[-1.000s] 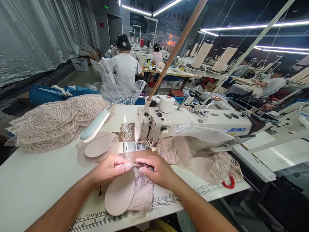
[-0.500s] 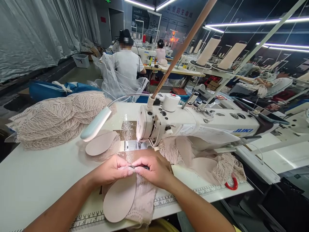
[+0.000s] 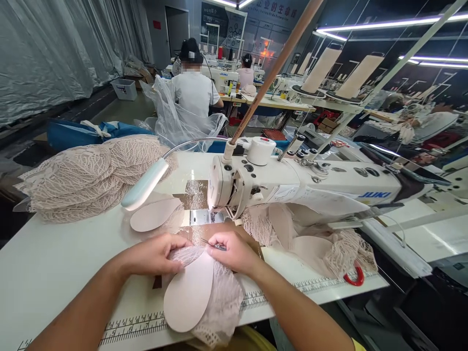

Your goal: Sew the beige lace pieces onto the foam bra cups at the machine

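Observation:
My left hand (image 3: pixel 155 253) is closed, pinching the top edge of a beige lace piece (image 3: pixel 223 302) with a smooth oval cup (image 3: pixel 188 292) lying on it at the table's front edge. Beside it, my right hand (image 3: pixel 234 251) is closed on the same edge and holds a thin dark metal tool (image 3: pixel 214 244), its tip pointing left toward my left fingers. Both hands sit just in front of the needle area of a white sewing machine (image 3: pixel 292 183). Another oval cup (image 3: pixel 155 214) lies left of the needle plate.
A heap of lace pieces (image 3: pixel 84 175) is stacked at the table's left. More sewn lace and cups (image 3: pixel 310 243) lie under the machine arm, with a red-handled tool (image 3: pixel 354 279) nearby. A gooseneck lamp (image 3: pixel 144 184) hangs over the table. Other people sit at machines behind.
The lace and oval cup have shifted slightly right and turned. My right hand has lifted a little, and the dark tool's tip now shows between my hands.

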`<state>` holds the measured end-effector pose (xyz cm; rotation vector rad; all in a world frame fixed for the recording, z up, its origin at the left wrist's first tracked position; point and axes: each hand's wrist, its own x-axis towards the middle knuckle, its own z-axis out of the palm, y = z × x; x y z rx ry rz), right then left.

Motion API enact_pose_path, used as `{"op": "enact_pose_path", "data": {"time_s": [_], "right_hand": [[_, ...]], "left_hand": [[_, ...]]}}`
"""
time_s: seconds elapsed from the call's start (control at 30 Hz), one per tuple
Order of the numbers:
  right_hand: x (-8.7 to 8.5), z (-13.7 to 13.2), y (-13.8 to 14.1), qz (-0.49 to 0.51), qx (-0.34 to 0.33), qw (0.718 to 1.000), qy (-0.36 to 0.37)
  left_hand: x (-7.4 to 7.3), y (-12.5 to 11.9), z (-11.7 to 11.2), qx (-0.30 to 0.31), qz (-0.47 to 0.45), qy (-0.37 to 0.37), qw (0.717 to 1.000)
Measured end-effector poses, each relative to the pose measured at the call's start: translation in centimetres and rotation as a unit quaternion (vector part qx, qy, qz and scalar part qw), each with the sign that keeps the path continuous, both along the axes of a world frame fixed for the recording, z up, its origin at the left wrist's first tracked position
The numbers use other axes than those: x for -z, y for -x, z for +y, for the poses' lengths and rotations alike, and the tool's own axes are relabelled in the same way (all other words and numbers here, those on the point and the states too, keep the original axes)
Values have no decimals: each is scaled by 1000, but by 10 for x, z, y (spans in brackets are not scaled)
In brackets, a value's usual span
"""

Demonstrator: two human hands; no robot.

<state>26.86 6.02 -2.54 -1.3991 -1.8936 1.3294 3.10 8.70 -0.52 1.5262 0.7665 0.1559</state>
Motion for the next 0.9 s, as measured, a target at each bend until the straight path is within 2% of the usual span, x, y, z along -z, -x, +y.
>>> {"op": "enact_pose_path", "data": {"time_s": [0.1,0.2,0.37,0.5,0.6,0.67,0.77,0.83,0.9], "right_hand": [[5,1,-8,-6,8,999,44],[6,3,-11,30,-13,996,81],[-1,4,0,89,-3,996,23],[-5,1,11,74,-3,997,-2],[-5,-1,12,72,-24,997,-26],[-4,-2,9,88,-29,995,-31],[-3,-3,4,121,-34,991,-45],[-4,-3,2,137,-48,988,-47],[-5,-5,1,134,-61,988,-44]], "left_hand": [[-1,17,6,-28,27,-61,997],[2,22,9,-65,43,-77,994],[5,10,5,-91,34,-80,992],[1,-2,-4,-121,10,-74,990],[-4,-1,-11,-172,15,-109,979],[-6,4,-15,-197,53,-112,972],[-7,9,-20,-158,77,-35,984],[-5,5,-26,-133,10,45,990],[-1,-6,-33,-165,-72,124,976]]}}
